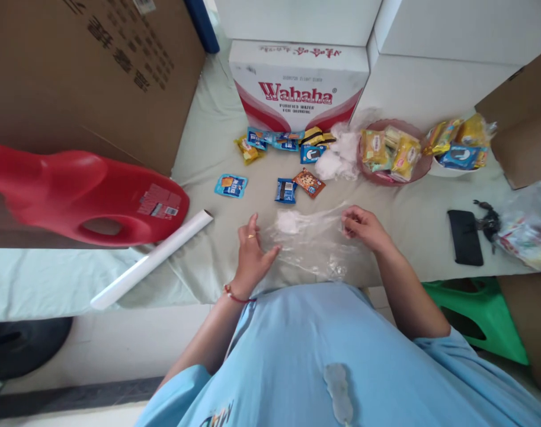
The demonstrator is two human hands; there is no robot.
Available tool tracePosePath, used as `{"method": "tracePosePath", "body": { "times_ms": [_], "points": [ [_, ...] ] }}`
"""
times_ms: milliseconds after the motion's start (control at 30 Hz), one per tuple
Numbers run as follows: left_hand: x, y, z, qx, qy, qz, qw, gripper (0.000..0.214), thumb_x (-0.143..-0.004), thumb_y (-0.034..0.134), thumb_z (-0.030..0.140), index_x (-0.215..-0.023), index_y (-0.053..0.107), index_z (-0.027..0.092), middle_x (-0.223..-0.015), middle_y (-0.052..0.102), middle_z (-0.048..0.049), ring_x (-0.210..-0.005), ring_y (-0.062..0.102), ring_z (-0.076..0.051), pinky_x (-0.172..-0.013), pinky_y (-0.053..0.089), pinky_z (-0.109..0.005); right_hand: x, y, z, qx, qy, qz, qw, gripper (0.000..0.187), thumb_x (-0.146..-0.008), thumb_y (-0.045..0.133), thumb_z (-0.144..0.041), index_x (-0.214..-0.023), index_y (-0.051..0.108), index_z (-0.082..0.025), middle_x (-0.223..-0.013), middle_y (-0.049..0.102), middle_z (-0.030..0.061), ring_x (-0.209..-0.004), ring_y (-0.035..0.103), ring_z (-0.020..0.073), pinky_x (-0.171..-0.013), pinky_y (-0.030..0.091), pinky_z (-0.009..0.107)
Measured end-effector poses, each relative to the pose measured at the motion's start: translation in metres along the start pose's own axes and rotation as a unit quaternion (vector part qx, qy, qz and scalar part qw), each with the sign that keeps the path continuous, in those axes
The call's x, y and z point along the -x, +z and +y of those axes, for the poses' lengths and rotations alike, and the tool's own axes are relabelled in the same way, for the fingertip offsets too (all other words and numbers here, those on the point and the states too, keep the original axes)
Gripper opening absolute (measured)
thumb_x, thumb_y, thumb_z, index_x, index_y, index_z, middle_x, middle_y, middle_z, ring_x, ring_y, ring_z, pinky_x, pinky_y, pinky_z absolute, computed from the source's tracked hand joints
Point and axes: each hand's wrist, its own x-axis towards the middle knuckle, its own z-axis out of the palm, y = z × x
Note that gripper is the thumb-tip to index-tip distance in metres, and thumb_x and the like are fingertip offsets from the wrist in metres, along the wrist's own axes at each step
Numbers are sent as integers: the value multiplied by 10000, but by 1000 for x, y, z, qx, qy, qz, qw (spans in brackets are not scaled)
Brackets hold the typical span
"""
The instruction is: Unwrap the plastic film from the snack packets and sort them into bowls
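A clear plastic bag (pixel 321 243) lies on the cloth in front of me, with a small white fluffy wad (pixel 288 222) at its upper left. My right hand (pixel 361 225) pinches the bag's right edge between thumb and fingers. At the bag's left side is my left hand (pixel 255 252), its thumb and fingers spread apart; whether it touches the film is hard to see. Just beyond the bag are a dark blue snack packet (pixel 285 191) and a brown snack packet (pixel 310 182), side by side. A light blue packet (pixel 231 185) sits farther left.
More packets (pixel 288 140) and white fluff (pixel 339 155) lie before a Wahaha carton (pixel 299 83). A pink bowl (pixel 423 160) and white bowl (pixel 454 172) hold snacks. At left are a red jug (pixel 87 196) and white roll (pixel 154 258); at right, a black phone (pixel 466 237).
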Motion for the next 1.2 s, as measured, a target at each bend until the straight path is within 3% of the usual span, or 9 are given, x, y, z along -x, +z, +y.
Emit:
{"method": "tracePosePath", "body": {
  "times_ms": [133, 267, 333, 400, 600, 733, 900, 1067, 1200],
  "points": [
    [5, 13, 21, -129, 193, 118, 965, 585, -893, 663, 142, -1465, 572, 229, -1323, 602, -168, -1346, 522, -330, -1143, 421, -567, 12, -1, 1, -32, 8, 87, 996, 377, -773, 769, -557, -873, 593, -239, -591, 535, -63, -476, 525, 118, -430, 407, 234],
    [-3, 40, 44, -85, 389, -148, 905, 398, -929, 532, 41, -1178, 744, 268, -1261, 737, -74, -1343, 585, -229, -1136, 436, -459, 17, 7, 5, -55, 16, 107, 993, 406, -757, 772, -578, -883, 581, -243, -588, 521, -71, -444, 483, 108, -398, 346, 231],
    [-11, 52, 46, -72, 374, -277, 882, 300, -890, 548, 46, -984, 769, 225, -1205, 775, -73, -1320, 613, -233, -1120, 455, -453, 17, 5, 8, -55, 26, 116, 991, 420, -748, 763, -594, -890, 573, -247, -582, 495, -80, -436, 473, 110, -390, 316, 233],
    [-17, 56, 41, -63, 325, -339, 881, 260, -808, 564, 33, -830, 745, 218, -1115, 800, -65, -1290, 639, -251, -1128, 454, -476, 15, -5, 12, -40, 26, 125, 991, 419, -749, 749, -602, -887, 569, -249, -565, 463, -88, -430, 453, 109, -396, 290, 236],
    [-19, 27, 22, 60, 249, -392, 883, 230, -712, 518, 69, -641, 626, 260, -962, 809, -20, -1278, 671, -246, -1223, 393, -530, 10, -48, 24, 25, 28, 109, 993, 397, -775, 734, -600, -887, 599, -244, -549, 458, -85, -446, 405, 109, -453, 278, 252],
    [-10, 16, 17, 119, 166, -358, 911, 273, -874, 502, 202, -613, 559, 259, -948, 804, -48, -1292, 653, -263, -1183, 435, -537, 6, -54, 30, 68, 27, 100, 992, 403, -801, 697, -624, -886, 597, -243, -558, 465, -81, -467, 398, 116, -495, 299, 266],
    [3, 39, 11, 46, 102, -221, 969, 521, -1020, 510, 360, -515, 462, 239, -690, 663, -64, -1054, 701, -277, -1025, 519, -500, -7, -67, 28, 206, 31, 4, 978, 335, -814, 650, -560, -838, 630, -226, -624, 566, -16, -569, 503, 165, -585, 390, 300],
    [12, 50, 7, -61, 161, -151, 973, 217, -958, 641, 356, -858, 736, 187, -1218, 691, -187, -1249, 606, -338, -1061, 516, -538, -37, -72, -16, 375, -113, 93, 915, 238, -837, 641, -383, -946, 731, -192, -932, 707, 118, -831, 626, 257, -798, 495, 382],
    [14, 45, 9, -96, 207, -171, 959, 310, -1033, 557, 377, -1214, 744, 208, -1529, 564, -171, -1444, 486, -340, -1174, 441, -564, -58, -13, -63, 375, -214, 23, 902, 263, -984, 540, -327, -1076, 751, -200, -1063, 752, 118, -958, 674, 258, -856, 508, 357]
  ]
}}
